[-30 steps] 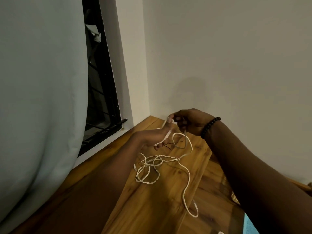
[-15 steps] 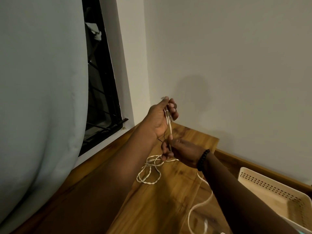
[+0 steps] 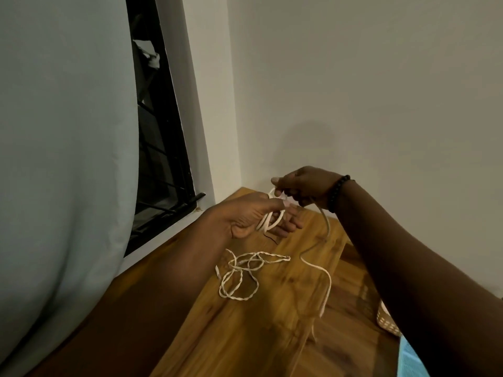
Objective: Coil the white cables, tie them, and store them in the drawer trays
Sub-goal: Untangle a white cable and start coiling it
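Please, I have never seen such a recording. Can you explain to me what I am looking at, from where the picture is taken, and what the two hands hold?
There is no machine here. A person wears one camera on the head, and it looks forward and down, so you see their own two arms.

The left hand holds a few loops of a smooth white cable, with the thumb on top. The right hand, which wears a black bead bracelet, pinches the same cable just above the loops. The loose rest of it hangs down and trails over the brown wooden tabletop.

A second, twisted white cable lies there untouched in a loose tangle. At the right edge a bit of a cream perforated tray shows. On the left are a pale curtain and a dark window.
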